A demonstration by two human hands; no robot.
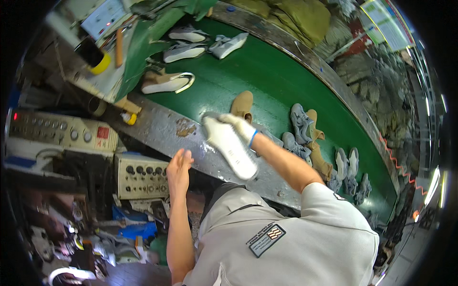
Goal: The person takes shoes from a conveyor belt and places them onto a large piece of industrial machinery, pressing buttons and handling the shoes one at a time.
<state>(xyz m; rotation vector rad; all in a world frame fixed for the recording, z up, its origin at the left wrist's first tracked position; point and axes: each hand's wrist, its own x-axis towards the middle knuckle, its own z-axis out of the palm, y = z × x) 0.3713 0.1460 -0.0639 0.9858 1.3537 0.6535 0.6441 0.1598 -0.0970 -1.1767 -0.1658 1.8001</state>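
My right hand [242, 127], in a white glove with a blue cuff, grips a shoe [231, 151] near one end. Its white sole faces up, and a bit of grey upper shows at the far end. The shoe is held over the metal edge [164, 123] of a green conveyor belt [210, 90]. My bare left hand [179, 168] is raised to the left of the shoe, apart from it, fingers stretched out and holding nothing. Just beyond the gloved hand, a tan shoe [242, 104] stands on the belt.
Grey shoes [187, 51] and a tan shoe with a loose white strip [164, 84] lie at the belt's far left. Several grey and tan shoes [300, 123] spread down the right side. Control boxes with knobs [143, 177] stand at left, near a small yellow bottle [129, 118].
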